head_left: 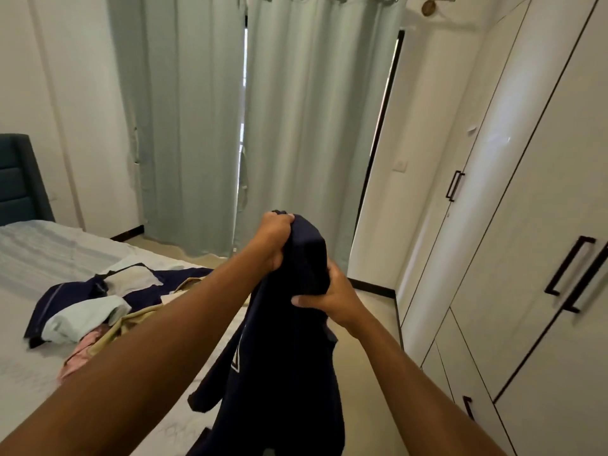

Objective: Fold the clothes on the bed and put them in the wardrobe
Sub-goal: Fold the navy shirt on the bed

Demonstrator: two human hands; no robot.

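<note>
Head view: a navy garment [286, 373] is held up in the air in front of the body, over the near bed edge. The left hand [274, 240] is clenched on its bunched top; the right hand [329, 296] is curled round a fold just below. The cloth hangs limp in deep folds, matte and knit-like, with a small white print low on the left. It is judged light, soft and floppy, not slippery, best taken at the shoulders or hem corners so it is spread flat. A pile of clothes [98, 307], navy, pale mint, tan and pink, is crumpled on the bed [39, 251]. The wardrobe [526, 225], smooth white panels with black bar handles, is seen closed at right. Pale pleated curtains [296, 126] are behind.
</note>
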